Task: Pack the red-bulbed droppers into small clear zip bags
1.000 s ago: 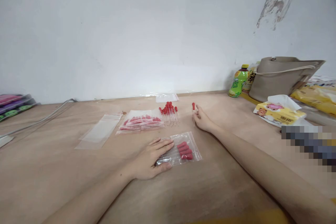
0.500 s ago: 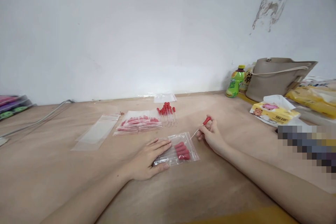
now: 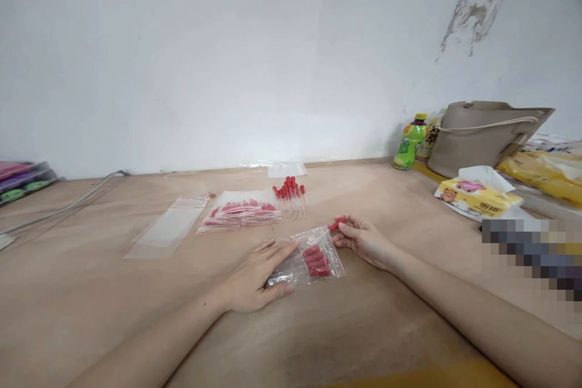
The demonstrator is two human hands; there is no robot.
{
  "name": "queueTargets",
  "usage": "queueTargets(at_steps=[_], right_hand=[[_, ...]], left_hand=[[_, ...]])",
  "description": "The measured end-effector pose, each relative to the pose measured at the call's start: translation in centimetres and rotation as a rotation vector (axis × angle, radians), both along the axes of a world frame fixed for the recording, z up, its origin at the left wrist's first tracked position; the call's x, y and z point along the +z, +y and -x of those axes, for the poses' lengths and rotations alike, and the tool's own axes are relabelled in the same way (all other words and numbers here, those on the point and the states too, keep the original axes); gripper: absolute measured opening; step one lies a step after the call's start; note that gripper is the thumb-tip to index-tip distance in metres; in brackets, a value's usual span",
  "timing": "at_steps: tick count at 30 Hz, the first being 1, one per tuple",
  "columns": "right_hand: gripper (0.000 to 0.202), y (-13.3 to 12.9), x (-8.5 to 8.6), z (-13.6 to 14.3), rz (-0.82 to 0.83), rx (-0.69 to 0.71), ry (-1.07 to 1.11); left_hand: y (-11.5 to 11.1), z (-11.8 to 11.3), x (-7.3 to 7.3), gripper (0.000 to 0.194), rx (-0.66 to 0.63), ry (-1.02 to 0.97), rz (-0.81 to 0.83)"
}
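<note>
My left hand (image 3: 261, 273) lies flat with fingers spread, pressing the left part of a clear zip bag (image 3: 297, 273) to the table. Inside that bag several red dropper bulbs (image 3: 317, 262) lie side by side. My right hand (image 3: 357, 239) pinches a dropper by its red bulb (image 3: 337, 224) at the bag's upper right edge. Its thin stem points left at the bag's mouth; whether the tip is inside I cannot tell. Beyond the bag lies a bunch of loose red-topped droppers (image 3: 290, 194). To their left are stacked zip bags (image 3: 243, 212) with red bulbs inside.
Flat clear bags (image 3: 170, 227) lie at the left, and another bag (image 3: 287, 170) is by the wall. A grey cable (image 3: 82, 201) crosses the far left. On the right stand a green bottle (image 3: 410, 142), a beige handbag (image 3: 482, 139) and a yellow tissue pack (image 3: 482, 197).
My right hand has moved left and slightly down, bringing the dropper to the bag's edge. The dropper has tilted flatter. My left hand stays on the bag.
</note>
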State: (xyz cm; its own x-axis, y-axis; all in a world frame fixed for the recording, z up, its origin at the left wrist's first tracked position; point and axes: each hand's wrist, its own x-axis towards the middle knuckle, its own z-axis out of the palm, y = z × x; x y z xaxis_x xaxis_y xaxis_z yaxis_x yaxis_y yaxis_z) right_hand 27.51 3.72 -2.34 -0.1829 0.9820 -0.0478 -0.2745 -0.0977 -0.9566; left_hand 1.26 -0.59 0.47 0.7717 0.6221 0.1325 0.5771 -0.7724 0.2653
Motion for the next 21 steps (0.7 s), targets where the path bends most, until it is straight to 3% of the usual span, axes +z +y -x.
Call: queueTargets(at_steps=[5, 13, 19, 21], right_hand=[[0.030, 0.44, -0.10, -0.67, -0.016, 0.170, -0.061], [0.040, 0.62, 0.14, -0.53, -0.098, 0.408, -0.403], [0.037, 0.52, 0.25, -0.02, -0.138, 0.278, -0.330], [0.036, 0.60, 0.38, -0.32, -0.116, 0.317, -0.307]], left_hand=[[0.01, -0.04, 0.09, 0.062, 0.001, 0.004, 0.005], [0.14, 0.00, -0.10, 0.063, 0.011, 0.024, 0.010], [0.07, 0.04, -0.12, 0.063, 0.031, 0.031, 0.017], [0.07, 0.04, -0.12, 0.063, 0.033, 0.033, 0.021]])
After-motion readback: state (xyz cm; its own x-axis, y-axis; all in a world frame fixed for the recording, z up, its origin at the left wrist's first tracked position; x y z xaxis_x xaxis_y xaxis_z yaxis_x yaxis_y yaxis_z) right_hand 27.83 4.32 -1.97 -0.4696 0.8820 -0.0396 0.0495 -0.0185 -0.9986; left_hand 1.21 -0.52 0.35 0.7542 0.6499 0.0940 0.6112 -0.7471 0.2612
